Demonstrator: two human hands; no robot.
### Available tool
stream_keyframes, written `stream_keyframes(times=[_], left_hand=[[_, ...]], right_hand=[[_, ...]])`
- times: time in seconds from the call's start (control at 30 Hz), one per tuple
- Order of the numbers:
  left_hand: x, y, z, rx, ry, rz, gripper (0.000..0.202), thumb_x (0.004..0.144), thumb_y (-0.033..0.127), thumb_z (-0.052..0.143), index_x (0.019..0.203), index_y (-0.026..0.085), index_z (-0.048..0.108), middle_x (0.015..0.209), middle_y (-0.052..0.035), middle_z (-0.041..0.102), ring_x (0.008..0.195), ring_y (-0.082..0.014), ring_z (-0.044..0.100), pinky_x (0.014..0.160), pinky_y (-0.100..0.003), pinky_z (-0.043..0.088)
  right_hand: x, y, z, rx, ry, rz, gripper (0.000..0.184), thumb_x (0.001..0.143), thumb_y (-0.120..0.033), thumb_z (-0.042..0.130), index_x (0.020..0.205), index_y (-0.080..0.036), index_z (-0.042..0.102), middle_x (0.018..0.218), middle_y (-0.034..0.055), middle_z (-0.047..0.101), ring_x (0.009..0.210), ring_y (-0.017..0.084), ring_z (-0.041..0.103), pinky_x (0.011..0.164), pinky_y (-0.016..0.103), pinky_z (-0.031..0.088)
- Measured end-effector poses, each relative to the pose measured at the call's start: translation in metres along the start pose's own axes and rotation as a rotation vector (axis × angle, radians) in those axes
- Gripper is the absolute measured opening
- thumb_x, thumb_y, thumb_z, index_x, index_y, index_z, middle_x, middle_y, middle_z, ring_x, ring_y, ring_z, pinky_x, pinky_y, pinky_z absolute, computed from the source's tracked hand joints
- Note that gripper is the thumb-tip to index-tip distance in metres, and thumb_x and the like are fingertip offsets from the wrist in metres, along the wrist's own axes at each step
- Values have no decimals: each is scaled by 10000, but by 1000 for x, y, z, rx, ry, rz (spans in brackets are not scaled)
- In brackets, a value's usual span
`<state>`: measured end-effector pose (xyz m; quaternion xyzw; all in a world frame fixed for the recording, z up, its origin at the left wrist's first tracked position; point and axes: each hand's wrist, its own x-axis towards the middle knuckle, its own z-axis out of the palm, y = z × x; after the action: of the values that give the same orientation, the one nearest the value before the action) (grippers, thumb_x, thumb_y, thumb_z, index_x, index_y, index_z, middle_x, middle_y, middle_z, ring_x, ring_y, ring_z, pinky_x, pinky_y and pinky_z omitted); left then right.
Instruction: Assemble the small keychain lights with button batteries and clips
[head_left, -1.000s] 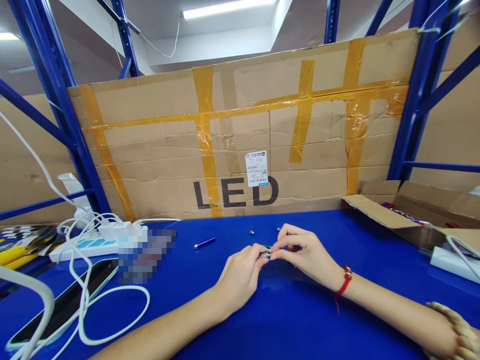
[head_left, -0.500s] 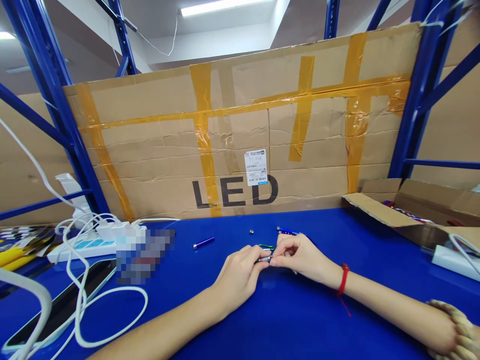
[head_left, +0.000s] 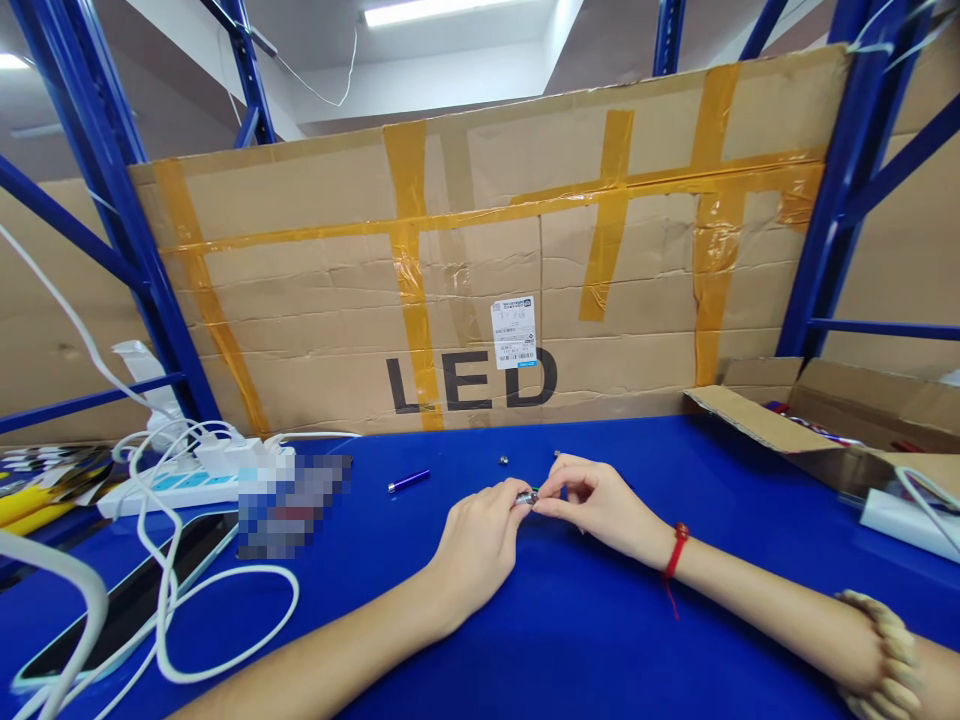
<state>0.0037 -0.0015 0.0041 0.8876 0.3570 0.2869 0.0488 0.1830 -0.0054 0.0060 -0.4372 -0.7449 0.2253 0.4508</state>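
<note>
My left hand [head_left: 480, 545] is closed with thumb and fingers round a small silver metal cylinder [head_left: 526, 497], most of which the fingers hide. At the cylinder's right end, my right hand [head_left: 600, 498] pinches with thumb and forefinger; whether a separate small piece lies in that pinch cannot be made out. A bit of green shows just behind the fingertips. To the left lies a slim purple metal tube [head_left: 409, 481] with a silver end. Beyond the hands sits a tiny silver piece [head_left: 503, 460].
A white power strip [head_left: 180, 488] with tangled white cables [head_left: 289, 600] and a phone [head_left: 127, 600] occupy the left side. An open cardboard box [head_left: 795, 425] and a white block [head_left: 911, 525] stand at the right. A tall cardboard sheet [head_left: 330, 320] closes off the back.
Both hands have shifted slightly up, still together at the silver cylinder. My right hand now covers most of the blue tube and the green piece that showed before.
</note>
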Motion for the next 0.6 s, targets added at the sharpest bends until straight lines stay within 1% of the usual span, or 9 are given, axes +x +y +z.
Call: stream_keyframes(times=[0.1, 0.2, 0.37, 0.47, 0.6], left_hand=[[0, 0, 0, 15, -5, -26, 179, 922, 202, 313, 948, 203, 490, 849, -10, 639, 729, -172, 598, 637, -264, 415], [0, -1, 0, -7, 1, -8, 180, 925, 204, 303, 927, 205, 483, 837, -5, 635, 712, -163, 594, 621, -249, 399], [-1, -2, 1, -62, -48, -8, 159, 917, 220, 333, 910, 201, 490, 807, -2, 640, 675, -157, 595, 589, -233, 378], [-1, -2, 1, -83, -79, -24, 159, 912, 221, 343, 910, 196, 500, 776, -2, 638, 657, -158, 593, 579, -231, 372], [0, -2, -1, -120, -93, -12, 154, 909, 225, 351, 892, 194, 502, 750, 1, 628, 652, -151, 590, 591, -225, 381]], right_hand=[[1, 1, -1, -60, 63, -72, 272, 702, -438, 670, 768, -175, 690, 730, 13, 532, 476, 58, 380, 455, 222, 328], [1, 2, -1, -95, 92, -129, 275, 718, -461, 649, 766, -197, 707, 740, 17, 532, 504, 69, 380, 472, 225, 332], [1, 2, -4, -122, 75, -146, 348, 688, -533, 640, 671, -193, 708, 746, 17, 502, 495, 61, 376, 458, 223, 332], [1, 1, -5, -119, 53, -148, 364, 688, -540, 635, 643, -185, 701, 736, 13, 486, 479, 53, 369, 446, 220, 332], [-1, 0, -5, -105, 50, -161, 369, 698, -533, 630, 629, -177, 695, 722, 9, 479, 462, 46, 357, 435, 216, 327]])
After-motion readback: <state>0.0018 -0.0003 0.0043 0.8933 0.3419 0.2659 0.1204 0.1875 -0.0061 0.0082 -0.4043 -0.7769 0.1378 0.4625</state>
